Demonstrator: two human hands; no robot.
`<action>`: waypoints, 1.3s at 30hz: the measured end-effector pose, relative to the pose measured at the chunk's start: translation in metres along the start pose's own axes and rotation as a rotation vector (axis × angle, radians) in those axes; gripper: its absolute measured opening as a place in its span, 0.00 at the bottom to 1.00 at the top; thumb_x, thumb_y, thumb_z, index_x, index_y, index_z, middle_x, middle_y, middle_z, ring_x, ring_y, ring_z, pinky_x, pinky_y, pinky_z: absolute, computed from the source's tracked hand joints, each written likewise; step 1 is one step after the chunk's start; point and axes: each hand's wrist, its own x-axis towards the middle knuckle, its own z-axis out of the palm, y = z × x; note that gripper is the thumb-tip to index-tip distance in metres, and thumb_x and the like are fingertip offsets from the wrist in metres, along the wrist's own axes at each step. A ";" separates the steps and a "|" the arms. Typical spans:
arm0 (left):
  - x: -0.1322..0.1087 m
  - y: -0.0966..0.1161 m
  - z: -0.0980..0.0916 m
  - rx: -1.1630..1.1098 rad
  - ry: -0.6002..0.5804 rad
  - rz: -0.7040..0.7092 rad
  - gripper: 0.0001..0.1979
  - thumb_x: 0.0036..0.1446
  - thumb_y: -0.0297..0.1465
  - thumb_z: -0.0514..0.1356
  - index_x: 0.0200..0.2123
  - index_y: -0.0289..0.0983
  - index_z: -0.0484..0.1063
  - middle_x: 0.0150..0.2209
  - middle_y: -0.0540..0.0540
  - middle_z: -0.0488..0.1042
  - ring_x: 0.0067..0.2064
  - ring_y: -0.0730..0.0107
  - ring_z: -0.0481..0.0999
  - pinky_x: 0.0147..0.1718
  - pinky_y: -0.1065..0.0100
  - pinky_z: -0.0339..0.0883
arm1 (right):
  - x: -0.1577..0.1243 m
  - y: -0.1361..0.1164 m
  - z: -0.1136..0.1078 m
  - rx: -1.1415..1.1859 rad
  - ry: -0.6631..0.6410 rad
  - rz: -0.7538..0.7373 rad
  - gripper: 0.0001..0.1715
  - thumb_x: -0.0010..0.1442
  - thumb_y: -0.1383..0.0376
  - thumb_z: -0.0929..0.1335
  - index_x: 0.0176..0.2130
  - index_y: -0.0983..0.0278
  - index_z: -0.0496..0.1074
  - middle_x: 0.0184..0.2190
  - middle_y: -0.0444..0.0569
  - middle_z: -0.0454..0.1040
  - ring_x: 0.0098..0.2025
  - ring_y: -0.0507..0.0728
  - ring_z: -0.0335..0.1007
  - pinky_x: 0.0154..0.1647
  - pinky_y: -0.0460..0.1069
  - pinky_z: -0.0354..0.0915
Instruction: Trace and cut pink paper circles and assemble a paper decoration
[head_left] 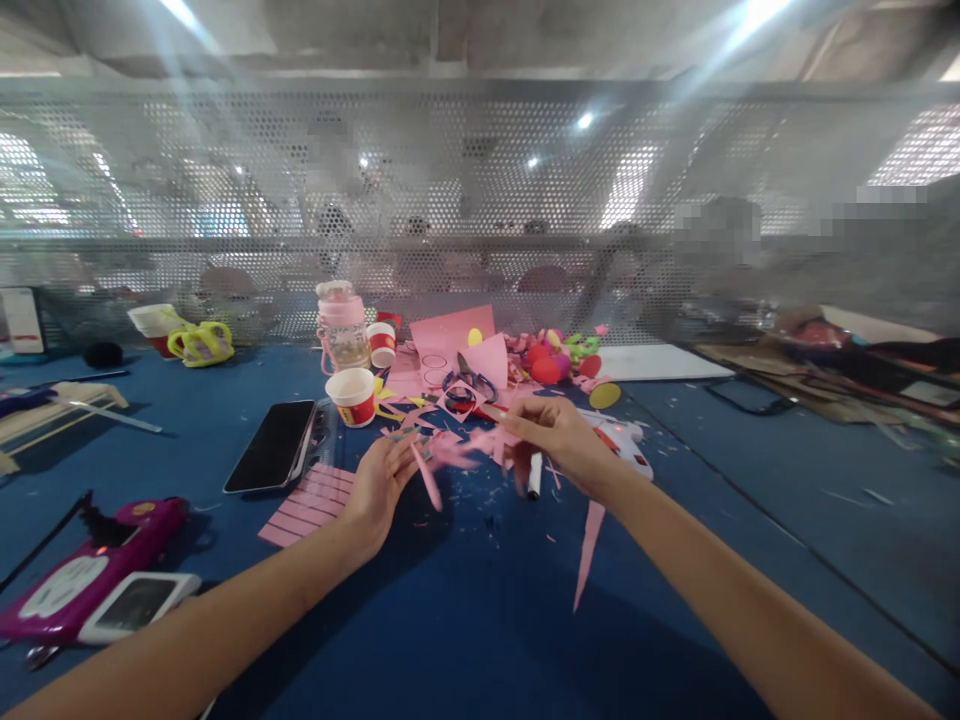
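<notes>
My left hand [380, 485] is palm-up over the blue table, its fingers closed around one end of a narrow pink paper strip [426, 478] that hangs down. To the right, my right hand [556, 432] makes a pinch; what is between its fingertips cannot be made out. Blurred pink paper [454, 452] lies between the two hands. Just beyond them are dark-handled scissors [469, 382] on a heap of pink scraps. Below my right hand sits a black-and-white marker [535, 476], and a long pointed pink scrap [589, 555] shows under my right wrist.
A paper cup [351, 397], a pink bottle [343, 325] and a phone [271, 447] stand or lie left of centre. Lined pink paper [309, 505] and a purple device [97, 570] are nearer. Red ovals [547, 368] and a white glue gun [626, 440] lie right.
</notes>
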 end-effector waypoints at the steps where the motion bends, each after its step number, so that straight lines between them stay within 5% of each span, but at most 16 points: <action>1: 0.001 0.000 0.000 -0.003 0.003 0.006 0.09 0.54 0.28 0.49 0.29 0.33 0.68 0.41 0.38 0.74 0.45 0.64 0.73 0.52 0.60 0.60 | 0.000 -0.001 0.000 -0.012 0.043 -0.017 0.17 0.46 0.55 0.70 0.21 0.64 0.63 0.13 0.42 0.69 0.14 0.49 0.65 0.15 0.43 0.62; 6: 0.001 -0.001 0.001 0.024 0.004 0.009 0.10 0.55 0.27 0.48 0.32 0.32 0.69 0.43 0.38 0.74 0.43 0.64 0.74 0.51 0.61 0.62 | 0.001 0.001 -0.001 0.053 -0.117 0.116 0.20 0.47 0.52 0.68 0.19 0.64 0.62 0.10 0.40 0.65 0.11 0.48 0.60 0.11 0.43 0.58; 28: 0.003 -0.001 -0.001 0.005 -0.016 0.027 0.09 0.54 0.27 0.49 0.28 0.33 0.68 0.41 0.39 0.74 0.43 0.65 0.74 0.51 0.61 0.61 | 0.005 0.005 -0.002 0.170 0.063 0.073 0.12 0.47 0.60 0.70 0.31 0.63 0.66 0.12 0.37 0.62 0.10 0.45 0.54 0.09 0.41 0.48; 39: 0.002 -0.002 -0.001 -0.012 -0.023 0.024 0.08 0.53 0.27 0.50 0.27 0.33 0.68 0.40 0.39 0.74 0.43 0.65 0.73 0.51 0.60 0.60 | 0.005 0.006 -0.003 0.208 0.093 0.052 0.15 0.45 0.59 0.71 0.32 0.63 0.66 0.18 0.40 0.66 0.13 0.45 0.56 0.11 0.43 0.52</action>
